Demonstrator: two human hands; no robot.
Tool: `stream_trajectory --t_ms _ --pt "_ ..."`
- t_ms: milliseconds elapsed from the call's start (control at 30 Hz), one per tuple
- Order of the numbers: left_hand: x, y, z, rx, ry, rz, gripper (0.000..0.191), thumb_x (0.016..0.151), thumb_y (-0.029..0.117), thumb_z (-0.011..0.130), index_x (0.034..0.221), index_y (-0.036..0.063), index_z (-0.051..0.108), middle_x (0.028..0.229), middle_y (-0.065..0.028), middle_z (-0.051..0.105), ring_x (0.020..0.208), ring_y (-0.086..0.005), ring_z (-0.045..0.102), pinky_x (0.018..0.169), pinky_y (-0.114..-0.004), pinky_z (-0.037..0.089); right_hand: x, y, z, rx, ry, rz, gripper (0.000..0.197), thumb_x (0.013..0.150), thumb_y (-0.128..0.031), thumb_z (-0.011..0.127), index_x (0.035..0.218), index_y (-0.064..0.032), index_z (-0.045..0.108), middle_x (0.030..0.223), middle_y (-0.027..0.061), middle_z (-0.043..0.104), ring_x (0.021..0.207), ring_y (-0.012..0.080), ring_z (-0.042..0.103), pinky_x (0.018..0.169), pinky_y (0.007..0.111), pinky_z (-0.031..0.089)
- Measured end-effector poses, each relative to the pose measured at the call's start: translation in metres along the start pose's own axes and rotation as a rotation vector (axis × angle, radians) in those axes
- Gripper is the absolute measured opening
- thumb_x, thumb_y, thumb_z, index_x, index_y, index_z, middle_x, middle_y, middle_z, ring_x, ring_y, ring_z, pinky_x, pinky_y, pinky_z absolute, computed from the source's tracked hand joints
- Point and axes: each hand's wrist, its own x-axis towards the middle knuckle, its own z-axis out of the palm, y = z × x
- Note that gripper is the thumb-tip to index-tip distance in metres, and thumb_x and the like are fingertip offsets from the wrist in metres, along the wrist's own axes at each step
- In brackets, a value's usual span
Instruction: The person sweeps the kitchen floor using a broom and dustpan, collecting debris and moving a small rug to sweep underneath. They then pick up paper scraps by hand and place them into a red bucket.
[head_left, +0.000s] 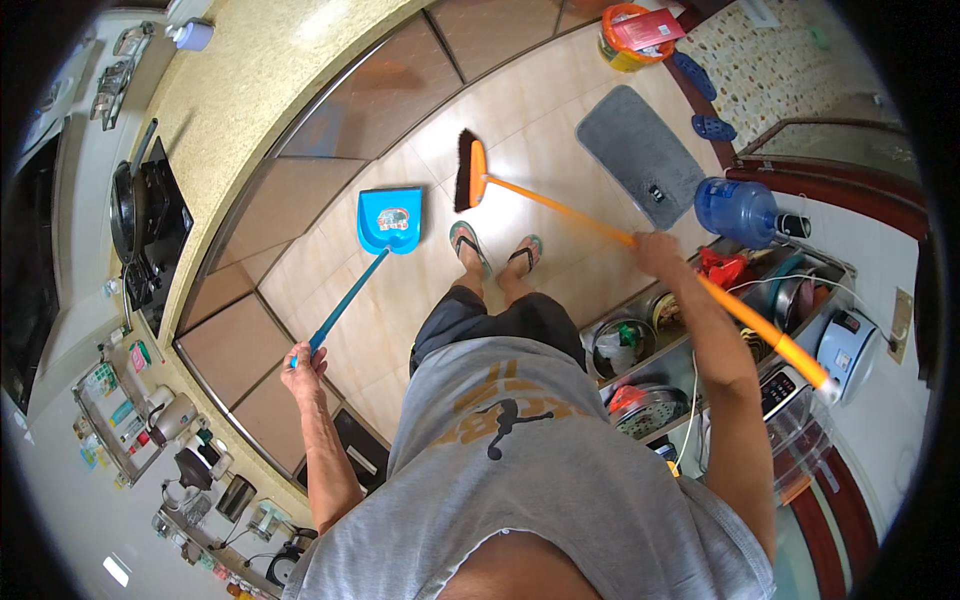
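Observation:
My left hand (306, 369) grips the upper end of the long handle of a blue dustpan (389, 223). The pan lies on the tiled floor (439, 161) in front of the lower cabinets, and a sticker marks its inside. My right hand (657, 253) is closed around the orange handle of a broom (478, 174), whose upper end runs back past my forearm. Dark bristles on the broom head face the dustpan, with a stretch of floor between the two. Just below the broom head stand my feet in flip-flops (471, 247).
A curved countertop (225, 97) with a black cooktop (166, 225) borders the left. A grey mat (637, 150), a trash bucket (619, 56) and blue clogs (712, 128) are at the upper right. A water jug (739, 211) tops a shelf rack holding pots, close by my right arm.

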Motion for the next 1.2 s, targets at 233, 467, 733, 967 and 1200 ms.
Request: stream_trajectory --t_ms 233,467,733,967,1200 --pt "-0.006 -0.003 0.013 0.1 -0.095 0.057 0.015 0.09 0.019 0.066 0.099 0.0071 0.062 0.085 -0.0036 0.067 0.072 -0.0166 0.07 0.056 -0.025 0.054 -0.044 0.056 -0.069 -0.129 -0.001 0.037 0.029 0.093 -0.029 0.05 0.106 -0.0095 0.067 0.099 0.0154 0.069 0.092 0.0324 0.067 0.08 0.045 0.054" --pt "0.01 -0.016 0.053 0.14 -0.248 0.102 0.018 0.089 0.018 0.068 0.1 0.0054 0.063 0.087 -0.0058 0.067 0.075 -0.0183 0.07 0.059 -0.027 0.054 -0.118 0.064 -0.069 0.261 0.025 0.094 0.033 0.093 -0.031 0.052 0.113 -0.0081 0.065 0.095 0.023 0.067 0.092 0.0393 0.064 0.081 0.046 0.051" --pt "0.029 0.002 0.16 0.59 -0.412 0.505 0.017 0.082 0.019 0.07 0.089 0.0028 0.069 0.068 -0.0118 0.068 0.064 -0.0204 0.067 0.061 -0.033 0.053 -0.129 -0.023 0.023 1.121 -0.171 0.537 0.032 0.096 -0.032 0.051 0.111 -0.0068 0.063 0.063 0.0022 0.057 0.042 0.0114 0.048 0.037 0.028 0.04" --pt "0.02 0.023 0.25 0.743 -0.461 0.686 0.019 0.083 0.019 0.064 0.089 0.0028 0.07 0.076 -0.0207 0.068 0.073 -0.0348 0.067 0.07 -0.042 0.053 -0.104 -0.109 0.112 1.003 0.027 0.35 0.028 0.097 -0.032 0.051 0.102 -0.0045 0.058 0.055 0.0025 0.049 0.038 0.0132 0.046 0.034 0.031 0.04" --pt "0.011 0.037 0.294 0.875 -0.518 0.63 0.022 0.083 0.019 0.062 0.095 0.002 0.07 0.089 -0.0227 0.068 0.084 -0.0376 0.067 0.079 -0.044 0.054 -0.128 -0.163 0.094 1.336 -0.223 0.428 0.026 0.097 -0.029 0.051 0.102 -0.0048 0.058 0.052 0.0018 0.047 0.037 0.0138 0.043 0.035 0.031 0.036"
